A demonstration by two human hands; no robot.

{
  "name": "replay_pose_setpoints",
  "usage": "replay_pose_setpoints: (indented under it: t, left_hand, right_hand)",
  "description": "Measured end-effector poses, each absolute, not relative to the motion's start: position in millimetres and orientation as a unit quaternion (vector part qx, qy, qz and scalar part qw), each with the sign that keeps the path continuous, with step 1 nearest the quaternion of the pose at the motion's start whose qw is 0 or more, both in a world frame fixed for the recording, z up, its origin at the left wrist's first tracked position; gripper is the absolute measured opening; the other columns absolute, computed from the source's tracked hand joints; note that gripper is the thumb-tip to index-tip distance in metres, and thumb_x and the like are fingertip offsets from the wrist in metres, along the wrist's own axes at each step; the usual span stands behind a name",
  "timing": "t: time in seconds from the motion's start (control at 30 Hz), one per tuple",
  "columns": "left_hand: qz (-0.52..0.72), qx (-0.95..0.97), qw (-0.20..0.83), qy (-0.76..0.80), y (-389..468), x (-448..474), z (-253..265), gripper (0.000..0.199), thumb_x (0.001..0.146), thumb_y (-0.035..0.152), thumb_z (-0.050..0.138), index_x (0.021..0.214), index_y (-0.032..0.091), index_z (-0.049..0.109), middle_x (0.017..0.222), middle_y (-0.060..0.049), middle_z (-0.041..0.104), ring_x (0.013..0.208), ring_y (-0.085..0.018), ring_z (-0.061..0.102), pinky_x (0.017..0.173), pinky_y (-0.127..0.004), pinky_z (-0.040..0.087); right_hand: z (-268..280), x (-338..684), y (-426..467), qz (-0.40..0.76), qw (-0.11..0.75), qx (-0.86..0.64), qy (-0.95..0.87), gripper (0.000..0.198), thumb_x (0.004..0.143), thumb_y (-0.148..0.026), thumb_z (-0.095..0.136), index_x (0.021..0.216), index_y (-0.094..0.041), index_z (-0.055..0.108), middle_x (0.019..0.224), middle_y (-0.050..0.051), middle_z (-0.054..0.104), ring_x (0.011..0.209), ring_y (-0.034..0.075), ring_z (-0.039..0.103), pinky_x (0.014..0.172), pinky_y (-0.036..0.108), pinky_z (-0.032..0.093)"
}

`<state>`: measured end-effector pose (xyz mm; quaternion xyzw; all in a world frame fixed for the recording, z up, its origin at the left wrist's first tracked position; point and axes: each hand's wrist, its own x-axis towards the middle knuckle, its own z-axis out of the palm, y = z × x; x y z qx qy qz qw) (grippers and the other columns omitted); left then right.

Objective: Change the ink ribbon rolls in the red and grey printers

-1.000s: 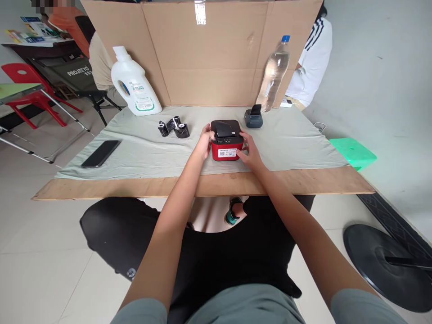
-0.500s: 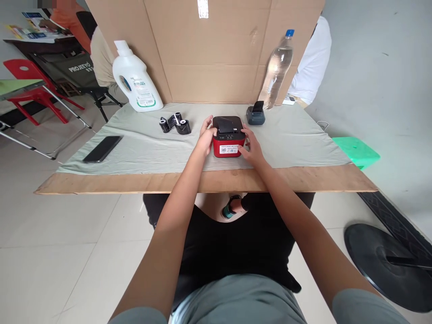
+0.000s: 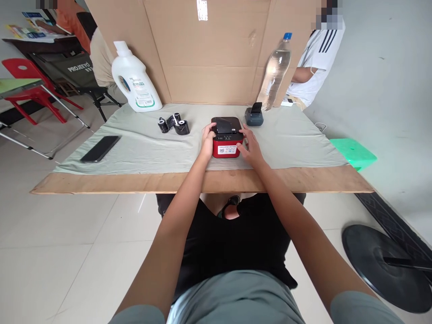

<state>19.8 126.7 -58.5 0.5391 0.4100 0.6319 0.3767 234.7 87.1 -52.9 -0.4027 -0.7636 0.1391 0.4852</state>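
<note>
A red and black label printer (image 3: 227, 150) sits on the cloth near the table's front edge, its white sticker facing me. My left hand (image 3: 207, 141) grips its left side, with fingers over the top left edge. On the opposite side, my right hand (image 3: 249, 145) has its thumb at the front right corner and its fingers along the right edge, so the printer is held between both hands. A dark strip lies across the printer's black top. Just behind and to the right stands a smaller dark printer (image 3: 254, 117) with a raised black flap.
Black ribbon rolls (image 3: 174, 123) and a smartphone (image 3: 100, 149) lie to the left. A white detergent jug (image 3: 137, 81) and a clear water bottle (image 3: 276, 74) lean on the cardboard panel (image 3: 209, 54). A green stool (image 3: 353, 152) stands right of the table. Other people sit beyond the panel.
My left hand's fingers have shifted from beside the printer onto its top left edge. The printer stays in place. The person in white behind the panel has come further into view.
</note>
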Motion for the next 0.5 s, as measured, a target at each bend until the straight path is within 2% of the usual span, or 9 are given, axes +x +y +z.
replay_pose_setpoints:
  t: [0.1, 0.2, 0.33, 0.5]
  left_hand:
    - [0.630, 0.552, 0.320, 0.444, 120, 23, -59, 0.032, 0.095, 0.028, 0.053, 0.125, 0.026, 0.063, 0.147, -0.007, 0.052, 0.148, -0.024, 0.043, 0.129, -0.040, 0.033]
    - [0.621, 0.593, 0.254, 0.445, 111, 25, -56, 0.021, 0.098, 0.040, 0.058, 0.110, 0.026, 0.068, 0.150, -0.007, 0.049, 0.152, -0.026, 0.039, 0.131, -0.042, 0.031]
    - [0.622, 0.623, 0.166, 0.444, 100, 27, -53, 0.030, 0.098, 0.051, 0.061, 0.091, 0.023, 0.069, 0.150, -0.009, 0.050, 0.150, -0.032, 0.040, 0.131, -0.049, 0.030]
    - [0.621, 0.641, 0.113, 0.437, 91, 28, -50, 0.026, 0.099, 0.045, 0.060, 0.091, 0.023, 0.073, 0.146, -0.009, 0.054, 0.145, -0.033, 0.044, 0.127, -0.052, 0.036]
  right_hand:
    - [-51, 235, 85, 0.130, 0.472, -0.414, -0.767, 0.053, 0.097, -0.056, 0.057, 0.141, -0.027, 0.052, 0.168, 0.011, 0.040, 0.147, 0.038, 0.046, 0.117, 0.060, 0.043]
    - [-50, 234, 83, 0.119, 0.456, -0.420, -0.775, 0.053, 0.099, -0.054, 0.052, 0.143, -0.025, 0.050, 0.169, 0.013, 0.038, 0.152, 0.036, 0.041, 0.117, 0.058, 0.043]
    - [-50, 234, 81, 0.093, 0.445, -0.433, -0.778, 0.055, 0.099, -0.055, 0.050, 0.145, -0.025, 0.049, 0.169, 0.014, 0.037, 0.153, 0.036, 0.040, 0.119, 0.058, 0.042]
    - [-48, 235, 78, 0.066, 0.423, -0.447, -0.786, 0.053, 0.101, -0.052, 0.047, 0.147, -0.025, 0.048, 0.169, 0.014, 0.037, 0.152, 0.035, 0.041, 0.119, 0.058, 0.043]
